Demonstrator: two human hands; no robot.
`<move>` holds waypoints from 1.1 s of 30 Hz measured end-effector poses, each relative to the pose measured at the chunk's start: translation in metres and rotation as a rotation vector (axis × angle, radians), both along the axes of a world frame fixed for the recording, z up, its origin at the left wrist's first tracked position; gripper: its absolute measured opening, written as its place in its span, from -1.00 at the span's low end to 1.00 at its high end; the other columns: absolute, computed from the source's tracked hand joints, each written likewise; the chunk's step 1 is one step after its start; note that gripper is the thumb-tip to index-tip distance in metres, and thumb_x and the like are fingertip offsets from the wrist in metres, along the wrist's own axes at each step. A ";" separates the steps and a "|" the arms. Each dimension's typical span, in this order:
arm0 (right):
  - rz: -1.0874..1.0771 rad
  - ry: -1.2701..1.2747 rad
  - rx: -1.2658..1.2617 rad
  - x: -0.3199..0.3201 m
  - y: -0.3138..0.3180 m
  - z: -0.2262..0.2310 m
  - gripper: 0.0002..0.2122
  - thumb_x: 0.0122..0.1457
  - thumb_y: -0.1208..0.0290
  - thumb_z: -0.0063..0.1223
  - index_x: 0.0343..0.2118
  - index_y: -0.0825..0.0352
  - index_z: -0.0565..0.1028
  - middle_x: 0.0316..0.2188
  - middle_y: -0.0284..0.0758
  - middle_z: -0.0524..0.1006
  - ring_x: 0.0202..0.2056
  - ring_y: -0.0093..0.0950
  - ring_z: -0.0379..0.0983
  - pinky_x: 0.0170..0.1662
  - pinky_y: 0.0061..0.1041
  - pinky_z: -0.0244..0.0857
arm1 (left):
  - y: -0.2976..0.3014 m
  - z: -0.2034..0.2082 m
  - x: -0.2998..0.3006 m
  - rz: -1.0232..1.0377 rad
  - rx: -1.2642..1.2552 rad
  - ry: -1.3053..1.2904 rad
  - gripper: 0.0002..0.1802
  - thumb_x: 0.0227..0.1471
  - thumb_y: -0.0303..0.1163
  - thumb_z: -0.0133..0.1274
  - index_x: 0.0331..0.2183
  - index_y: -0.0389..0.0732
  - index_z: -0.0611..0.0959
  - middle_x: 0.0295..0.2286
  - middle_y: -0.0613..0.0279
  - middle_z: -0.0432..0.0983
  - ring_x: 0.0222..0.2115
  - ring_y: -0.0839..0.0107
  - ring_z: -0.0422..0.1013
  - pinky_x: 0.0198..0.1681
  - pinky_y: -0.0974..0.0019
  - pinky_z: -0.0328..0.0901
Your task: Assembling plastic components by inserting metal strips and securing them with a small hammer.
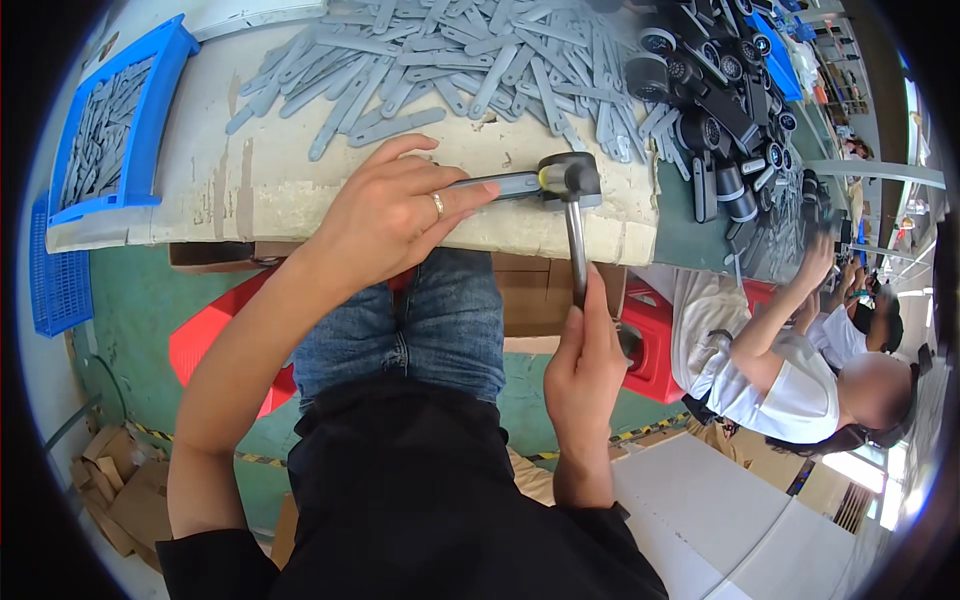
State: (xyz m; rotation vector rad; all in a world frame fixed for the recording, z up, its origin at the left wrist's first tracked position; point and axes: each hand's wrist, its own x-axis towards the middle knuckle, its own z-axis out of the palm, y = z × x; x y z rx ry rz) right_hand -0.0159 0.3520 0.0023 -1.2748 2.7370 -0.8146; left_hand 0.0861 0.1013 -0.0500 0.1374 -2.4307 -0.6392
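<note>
Near the front edge of the worktable (210,200), my left hand (385,215) is closed on a long grey handle-like piece (516,186), pinching it between thumb and fingers. The piece points right, and its far end is partly hidden. My right hand (587,365) grips a hammer (576,240) with a metal shaft and a dark head. That head is over the right end of the grey piece, beside a small yellow part; whether they touch, I cannot tell. Beyond my hands lies a large heap of flat grey strips (480,60).
A blue tray (172,110) of grey strips stands at the left. Black wheeled parts (720,110) crowd the table at the right. A co-worker in a white shirt (800,395) sits there, one arm over the table. Red stools (655,345) and cardboard (140,495) are below.
</note>
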 end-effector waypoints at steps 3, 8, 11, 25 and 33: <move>-0.024 -0.078 -0.039 0.003 0.003 0.017 -0.53 0.30 0.67 -0.05 0.28 0.34 0.41 -0.25 -0.10 0.57 -0.37 -0.12 0.53 -0.33 -0.30 0.41 | -0.002 -0.002 0.007 0.012 0.003 -0.012 -0.63 0.04 -0.49 0.29 -0.06 -0.06 0.78 -0.27 0.23 0.69 -0.28 0.27 0.57 0.16 0.03 0.35; -0.022 -0.122 0.093 -0.003 -0.005 -0.001 -0.53 0.29 0.64 -0.01 0.28 0.30 0.42 -0.26 -0.14 0.57 -0.36 -0.16 0.54 -0.32 -0.27 0.41 | 0.000 0.003 0.001 -0.005 0.005 -0.017 -0.63 0.05 -0.48 0.28 -0.05 -0.04 0.77 -0.27 0.24 0.69 -0.28 0.29 0.57 0.18 0.02 0.33; -0.023 -0.084 0.011 -0.004 0.001 0.028 -0.57 0.32 0.63 -0.04 0.25 0.42 0.41 -0.14 -0.07 0.61 -0.38 -0.13 0.52 -0.32 -0.27 0.41 | 0.001 -0.001 0.003 0.011 0.006 -0.043 -0.62 0.06 -0.48 0.27 -0.05 -0.03 0.77 -0.27 0.24 0.68 -0.29 0.29 0.57 0.20 0.02 0.32; 0.116 -0.045 0.051 0.011 -0.005 0.031 -0.52 0.29 0.61 0.02 0.28 0.31 0.42 -0.45 -0.20 0.49 -0.55 -0.25 0.43 -0.51 -0.33 0.29 | 0.012 -0.015 0.005 0.163 0.281 -0.005 0.00 -0.05 -0.38 0.42 0.34 -0.21 0.27 -0.24 0.35 0.73 -0.23 0.26 0.50 0.10 0.17 0.13; 0.204 -0.014 -0.068 0.018 -0.013 0.024 -0.46 0.21 0.60 0.12 0.29 0.21 0.44 -0.52 -0.29 0.41 -0.61 -0.27 0.35 -0.56 -0.31 0.25 | 0.011 -0.012 0.001 0.238 0.417 -0.165 0.02 -0.03 -0.31 0.41 0.36 -0.18 0.24 -0.22 0.28 0.74 -0.23 0.13 0.38 0.12 0.22 0.13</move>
